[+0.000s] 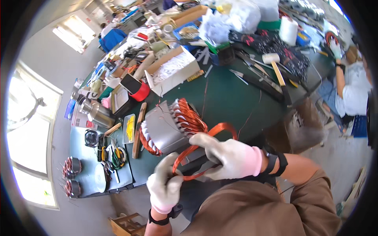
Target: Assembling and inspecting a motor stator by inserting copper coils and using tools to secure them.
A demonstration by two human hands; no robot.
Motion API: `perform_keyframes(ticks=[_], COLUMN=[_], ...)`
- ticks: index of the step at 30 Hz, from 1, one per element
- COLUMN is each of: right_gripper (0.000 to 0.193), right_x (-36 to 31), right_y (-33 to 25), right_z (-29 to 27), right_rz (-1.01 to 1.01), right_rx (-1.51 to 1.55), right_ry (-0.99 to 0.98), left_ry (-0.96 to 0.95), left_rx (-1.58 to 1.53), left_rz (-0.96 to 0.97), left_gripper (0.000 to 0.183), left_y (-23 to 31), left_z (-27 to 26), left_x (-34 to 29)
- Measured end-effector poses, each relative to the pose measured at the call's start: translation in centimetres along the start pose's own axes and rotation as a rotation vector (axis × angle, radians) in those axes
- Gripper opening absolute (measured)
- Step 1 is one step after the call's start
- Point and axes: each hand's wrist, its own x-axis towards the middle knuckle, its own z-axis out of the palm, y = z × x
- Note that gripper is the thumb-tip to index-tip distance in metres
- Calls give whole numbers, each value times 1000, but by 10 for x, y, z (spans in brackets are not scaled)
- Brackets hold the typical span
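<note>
A grey metal motor stator lies on the dark green table in front of me, with orange copper windings and white insulating pieces along its ends. Between my hands is a loose loop of copper wire, partly out of the stator. My left hand, in a white glove, pinches the loop's near left side. My right hand, gloved too, closes on the loop at its right, beside the stator's near end; its fingers partly hide the wire. Thin wire ends rise from the stator.
Left of the stator lie a wooden stick and a clear box of yellow strips. Beyond stand a carton of white pieces, a steel bottle and a mallet. Another person works at right.
</note>
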Motion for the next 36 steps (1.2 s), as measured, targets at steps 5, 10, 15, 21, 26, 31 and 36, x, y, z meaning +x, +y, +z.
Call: perform_keyframes(ticks=[5,10,15,21,26,31,36], right_gripper=[87,96,104,101,83,78,75], right_x=[10,38,48,50,48,46,42], right_y=[32,80,77,67,53,59,62], right_z=[-25,-23,-10,-9,-12,-9,-8], right_rz=[303,533,526,582,564,562,595], right_rx=[436,574,413,539,658,744,818], right_ry=[444,469,284,187,192,186,187], left_ry=[304,76,-149,-145,-63,-72,-199], left_rx=[-203,-665,-913,-1206,-1338,-1262,-1200], left_rz=[-217,-378,-452,-413,-404,-432,-363], left_gripper=[73,95,96,81,50,54,65], left_y=[-93,-119,-128,-118,-137,-129,-148], left_z=[-11,9,-8,-3,-2,-3,-3], left_x=[0,19,35,40,29,36,41])
